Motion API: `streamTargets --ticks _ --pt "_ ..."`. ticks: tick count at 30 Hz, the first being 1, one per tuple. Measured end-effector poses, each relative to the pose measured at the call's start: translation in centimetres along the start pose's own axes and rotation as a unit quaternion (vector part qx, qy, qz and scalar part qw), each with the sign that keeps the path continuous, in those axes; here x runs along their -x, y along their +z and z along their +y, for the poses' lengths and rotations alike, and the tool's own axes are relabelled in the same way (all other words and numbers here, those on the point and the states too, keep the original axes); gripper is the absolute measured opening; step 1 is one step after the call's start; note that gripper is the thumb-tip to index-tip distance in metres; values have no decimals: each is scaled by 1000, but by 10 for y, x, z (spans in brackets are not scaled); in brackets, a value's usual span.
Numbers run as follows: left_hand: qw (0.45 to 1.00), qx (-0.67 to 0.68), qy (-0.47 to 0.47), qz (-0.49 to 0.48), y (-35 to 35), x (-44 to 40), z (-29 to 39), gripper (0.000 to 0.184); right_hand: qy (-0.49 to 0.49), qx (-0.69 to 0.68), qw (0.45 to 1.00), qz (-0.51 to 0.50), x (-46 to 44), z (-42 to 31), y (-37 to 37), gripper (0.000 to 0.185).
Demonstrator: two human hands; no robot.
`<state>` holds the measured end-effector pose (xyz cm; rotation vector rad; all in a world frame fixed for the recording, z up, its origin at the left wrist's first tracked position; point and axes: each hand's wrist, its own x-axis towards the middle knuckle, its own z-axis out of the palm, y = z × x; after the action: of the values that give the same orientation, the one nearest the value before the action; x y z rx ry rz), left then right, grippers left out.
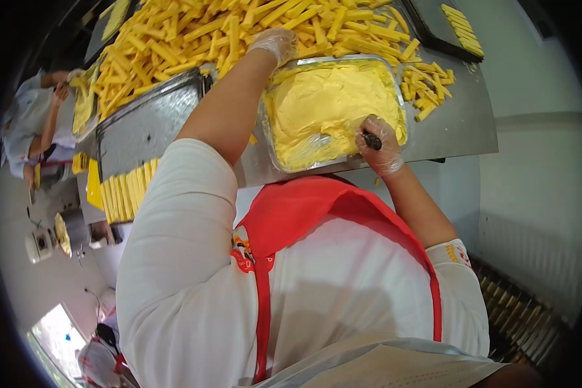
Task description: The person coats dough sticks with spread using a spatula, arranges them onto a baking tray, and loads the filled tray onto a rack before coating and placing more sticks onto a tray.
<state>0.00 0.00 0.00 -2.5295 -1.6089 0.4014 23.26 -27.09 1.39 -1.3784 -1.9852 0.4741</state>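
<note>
My right hand point(378, 145), in a clear plastic glove, is wrapped round the black handle point(371, 140) of a spreading tool, perhaps a spatula. Its blade is hard to make out against the cream. Beneath it, a rectangular metal tray point(271, 147) holds thick pale yellow cream point(333, 97), smeared and thinner toward the near side. My left hand point(275, 45), gloved too, is at the tray's far left corner, against the heap of yellow sticks point(194, 35). Its fingers are mostly hidden, so what they hold cannot be told.
A dark baking tray point(152, 113) lies left of the cream, with yellow sticks lined up point(129, 189) at its near end. Short stick pieces point(427, 87) lie to the right. Another dark tray point(440, 35) is at the far right. A co-worker point(35, 123) stands at the left.
</note>
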Motion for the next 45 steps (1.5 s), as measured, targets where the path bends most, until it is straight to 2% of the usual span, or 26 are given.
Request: streamTargets --ticks 2,3,5,7,9,10,13,15,17,18,20,22,23,25,26,28,29,30,32,35,37,39,41,43,44,45 --pt "975 222 -13 4 -26 13 2 51 2 -5 1000 10 11 -8 -2 14" --pt "979 206 -5 13 -30 -4 -16 51 1 -9 1000 29 -9 -2 10 14" --pt "961 215 -66 163 -18 -11 -18 38 21 18 999 22 -10 0 9 15" --pt "971 180 -66 142 -9 -13 -15 40 26 20 999 15 -14 -7 6 15" --pt "981 165 -94 46 -3 -12 -10 45 32 17 999 4 -20 -21 -1 15" --pt "981 166 -89 42 3 -16 -13 45 -1 -4 1000 -1 -25 -32 -5 14" --pt "949 256 -48 179 25 -14 -33 45 -65 -69 994 -45 -45 -64 -6 13" --pt "949 264 -46 169 20 20 -42 36 -98 -116 984 -89 -44 -68 6 13" --pt "925 188 30 330 14 63 -51 31 -116 -173 962 -175 -38 -61 23 11" --pt "928 185 24 324 6 91 -48 31 -138 -159 965 -159 -32 -54 26 10" --pt "891 327 71 308 -14 151 -31 22 -123 -180 963 -156 -25 -24 17 10" --pt "873 401 97 262 -17 202 -1 25 -45 -111 984 -129 -25 9 -10 8" --pt "892 381 82 231 -14 218 14 28 7 -53 992 -111 -26 24 -23 8" --pt "878 356 168 273 7 236 38 32 5 -11 998 -61 -31 25 -51 10" --pt "880 352 162 274 12 243 50 32 -29 1 999 -42 -34 19 -57 10" --pt "918 324 46 223 9 256 74 33 -66 8 998 -22 -38 4 -58 11" --pt "920 320 43 223 13 256 82 33 -103 -51 993 -1 -39 -8 -52 11" --pt "894 407 -28 183 19 254 89 33 -138 -111 984 20 -39 -20 -44 12" --pt "848 502 -121 120 11 255 102 33 -48 -247 968 -8 -29 -27 -14 16" --pt "863 473 -104 142 19 261 106 31 15 -350 936 -32 -28 23 12 17" --pt "879 446 -73 153 19 263 108 28 76 -221 972 -17 -36 70 2 12" --pt "892 421 -43 162 13 265 112 25 54 -171 983 -35 -37 56 -9 12" --pt "961 197 89 175 2 267 116 19 -41 -353 934 -33 -25 -4 -15 18" --pt "957 181 140 181 5 271 114 18 -44 -350 934 -60 -21 -3 -11 20" --pt "949 164 193 187 7 273 113 17 -23 -272 960 -67 -26 24 -4 18" --pt "950 160 191 188 10 273 114 17 -4 -191 979 -73 -31 44 -2 17"
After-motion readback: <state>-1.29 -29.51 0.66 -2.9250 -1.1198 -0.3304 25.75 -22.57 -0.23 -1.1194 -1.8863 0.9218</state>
